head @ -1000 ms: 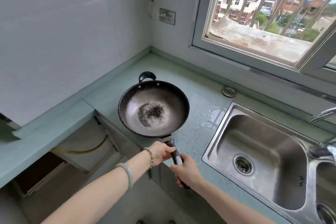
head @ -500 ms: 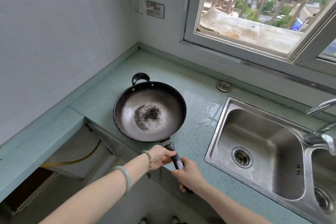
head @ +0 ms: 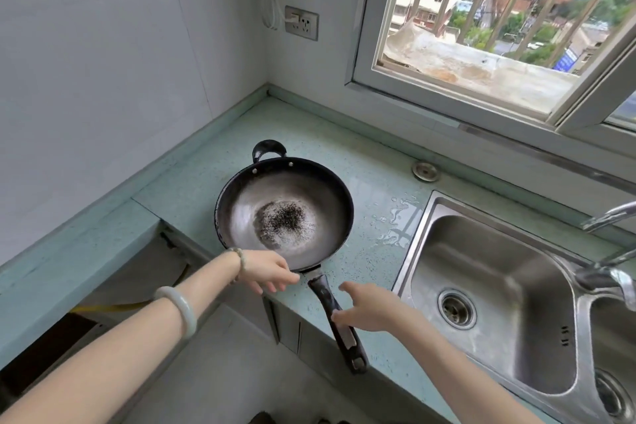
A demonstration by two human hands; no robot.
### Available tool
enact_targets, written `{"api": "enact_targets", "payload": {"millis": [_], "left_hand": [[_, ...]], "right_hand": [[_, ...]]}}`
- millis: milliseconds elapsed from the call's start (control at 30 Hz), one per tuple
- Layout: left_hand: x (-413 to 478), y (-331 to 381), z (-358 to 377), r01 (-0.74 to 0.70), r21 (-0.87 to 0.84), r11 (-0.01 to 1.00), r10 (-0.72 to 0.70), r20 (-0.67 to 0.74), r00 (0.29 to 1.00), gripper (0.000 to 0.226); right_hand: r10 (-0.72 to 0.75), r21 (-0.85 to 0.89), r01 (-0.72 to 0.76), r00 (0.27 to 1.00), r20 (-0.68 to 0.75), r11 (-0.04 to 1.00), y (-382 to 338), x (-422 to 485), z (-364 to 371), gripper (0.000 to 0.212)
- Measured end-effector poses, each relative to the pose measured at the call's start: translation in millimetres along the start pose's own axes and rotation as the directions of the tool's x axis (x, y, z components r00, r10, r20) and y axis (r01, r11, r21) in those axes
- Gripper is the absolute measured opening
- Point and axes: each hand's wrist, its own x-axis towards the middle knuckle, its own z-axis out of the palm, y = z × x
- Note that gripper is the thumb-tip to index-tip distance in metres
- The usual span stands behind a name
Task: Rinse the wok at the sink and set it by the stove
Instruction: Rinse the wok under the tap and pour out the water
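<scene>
Though held before, wok (head: 285, 217) now lies released.

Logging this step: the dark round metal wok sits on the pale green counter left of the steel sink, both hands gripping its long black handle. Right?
Only the grip is wrong. The head view shows the dark round metal wok on the pale green counter left of the steel sink, but the left hand and right hand lie open beside its long black handle.
</scene>
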Motion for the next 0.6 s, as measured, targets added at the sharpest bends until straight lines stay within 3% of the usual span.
{"api": "enact_targets", "payload": {"millis": [100, 233, 467, 600], "left_hand": [[-18.0, 5.5, -48.0, -0.123, -0.056, 0.991, 0.115, -0.13, 0.985, 0.033], [-12.6, 10.1, -120.1, -0.222, -0.021, 0.975, 0.194, -0.415, 0.889, 0.023], [66.8, 1.1, -221.5, -0.223, -0.226, 0.948, 0.093, -0.476, 0.875, 0.032], [116.7, -12.0, -261.2, -0.117, -0.24, 0.964, -0.025, -0.517, 0.856, 0.043]], "right_hand": [[-0.033, -0.042, 0.032, 0.999, -0.038, 0.999, -2.8, 2.0, -9.9, 0.059], [0.028, -0.05, -0.03, 0.999, -0.036, 0.998, -6.7, 13.0, -9.7, 0.054], [0.244, 0.18, -0.234, 0.969, -0.035, 0.956, -16.6, 47.4, -10.4, 0.068], [0.381, 0.335, -0.341, 0.923, -0.058, 0.878, -36.3, 60.8, 4.0, 0.071]]}}
